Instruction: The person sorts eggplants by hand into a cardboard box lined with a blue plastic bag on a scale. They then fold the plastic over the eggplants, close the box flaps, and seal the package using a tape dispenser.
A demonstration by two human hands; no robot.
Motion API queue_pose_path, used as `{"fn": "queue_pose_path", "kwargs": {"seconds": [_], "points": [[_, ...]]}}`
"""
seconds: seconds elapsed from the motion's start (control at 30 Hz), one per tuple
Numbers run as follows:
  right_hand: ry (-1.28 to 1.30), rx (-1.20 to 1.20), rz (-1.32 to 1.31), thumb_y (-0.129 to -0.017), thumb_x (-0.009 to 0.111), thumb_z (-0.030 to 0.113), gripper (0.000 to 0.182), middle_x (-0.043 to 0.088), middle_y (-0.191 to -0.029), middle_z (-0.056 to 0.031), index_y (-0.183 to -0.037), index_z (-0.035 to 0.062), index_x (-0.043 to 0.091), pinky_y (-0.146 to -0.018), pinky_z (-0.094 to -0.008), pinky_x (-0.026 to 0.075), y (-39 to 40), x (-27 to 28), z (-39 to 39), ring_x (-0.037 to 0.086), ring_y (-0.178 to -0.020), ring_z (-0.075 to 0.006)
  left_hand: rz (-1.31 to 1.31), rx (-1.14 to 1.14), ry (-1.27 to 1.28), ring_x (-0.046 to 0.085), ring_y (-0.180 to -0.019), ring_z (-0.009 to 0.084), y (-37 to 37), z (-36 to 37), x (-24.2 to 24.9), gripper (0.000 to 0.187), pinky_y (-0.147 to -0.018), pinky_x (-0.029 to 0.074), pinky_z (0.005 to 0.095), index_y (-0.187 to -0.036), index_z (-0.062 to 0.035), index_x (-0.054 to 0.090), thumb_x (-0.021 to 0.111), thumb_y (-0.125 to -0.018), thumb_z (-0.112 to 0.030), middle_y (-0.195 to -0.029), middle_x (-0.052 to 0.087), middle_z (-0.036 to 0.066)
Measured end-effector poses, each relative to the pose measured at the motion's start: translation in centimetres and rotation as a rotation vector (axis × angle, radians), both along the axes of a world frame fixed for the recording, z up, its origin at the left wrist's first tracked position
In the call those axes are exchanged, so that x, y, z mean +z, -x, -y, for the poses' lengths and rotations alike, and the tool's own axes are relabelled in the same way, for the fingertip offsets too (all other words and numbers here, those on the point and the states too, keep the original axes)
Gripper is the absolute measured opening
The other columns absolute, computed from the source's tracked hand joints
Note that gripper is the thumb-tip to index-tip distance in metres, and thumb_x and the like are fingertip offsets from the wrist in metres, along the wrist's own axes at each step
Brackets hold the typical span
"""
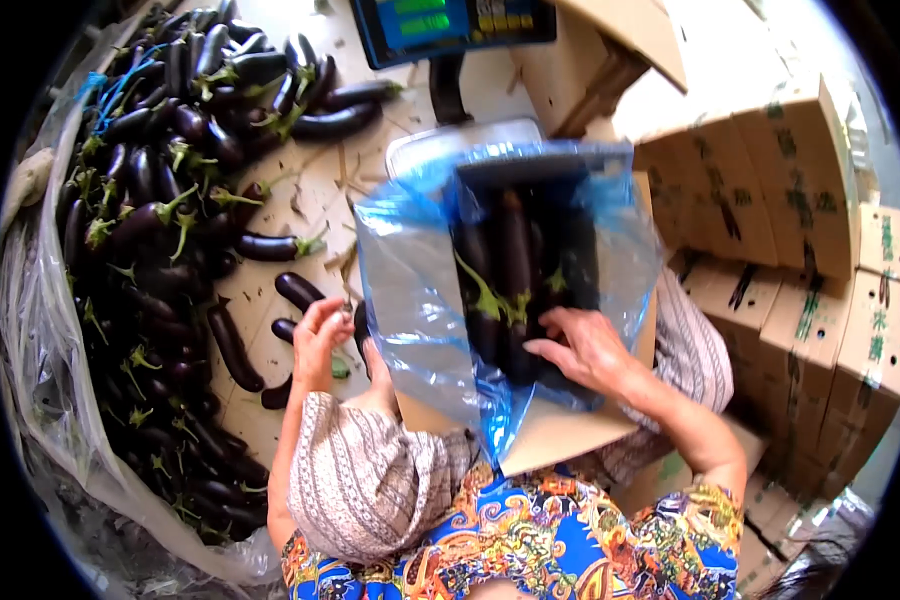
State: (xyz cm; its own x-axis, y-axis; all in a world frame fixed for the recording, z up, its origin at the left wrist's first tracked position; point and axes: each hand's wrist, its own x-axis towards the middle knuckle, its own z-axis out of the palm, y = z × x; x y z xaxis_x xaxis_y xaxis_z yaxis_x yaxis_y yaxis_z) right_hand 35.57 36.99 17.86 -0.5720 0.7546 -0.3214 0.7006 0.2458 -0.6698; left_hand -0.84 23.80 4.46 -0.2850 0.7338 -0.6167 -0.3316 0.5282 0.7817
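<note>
A carton (pixel 570 430) lined with thin blue plastic film (pixel 410 260) stands between my knees. Several dark purple eggplants (pixel 515 245) lie lengthwise inside it, green stems showing near the side closest to me. My right hand (pixel 585 350) reaches into the carton, its fingers apart and touching the eggplants at the near right. Left of the carton is my left hand (pixel 320 335), with bent, separated fingers and nothing visible in them. Beside it, loose eggplants (pixel 298 290) lie on the floor, one partly hidden behind the hand.
A large eggplant heap (pixel 170 300) fills the left side, bordered by clear plastic sheeting (pixel 60 390). Behind the carton is a scale with a lit green display (pixel 420 15) and a metal platform (pixel 410 150). Printed cartons (pixel 750 180) are stacked at the right.
</note>
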Motion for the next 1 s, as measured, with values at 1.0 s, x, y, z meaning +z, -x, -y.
{"fn": "queue_pose_path", "kwargs": {"seconds": [1.0], "points": [[0.236, -0.017, 0.123, -0.085, 0.063, 0.018, 0.047, 0.061, -0.096, -0.0375, -0.114, -0.0115, 0.040, -0.086, -0.0558, 0.046, -0.8, 0.3, -0.7, 0.057, -0.095, -0.0556, -0.491, -0.750, -0.334, 0.064, -0.089, 0.0125, -5.1, -10.4, 17.7, 0.027, -0.080, 0.051, 0.0268, -0.118, 0.0007, 0.062, 0.063, -0.092, -0.003, -0.095, 0.066, 0.006]]}}
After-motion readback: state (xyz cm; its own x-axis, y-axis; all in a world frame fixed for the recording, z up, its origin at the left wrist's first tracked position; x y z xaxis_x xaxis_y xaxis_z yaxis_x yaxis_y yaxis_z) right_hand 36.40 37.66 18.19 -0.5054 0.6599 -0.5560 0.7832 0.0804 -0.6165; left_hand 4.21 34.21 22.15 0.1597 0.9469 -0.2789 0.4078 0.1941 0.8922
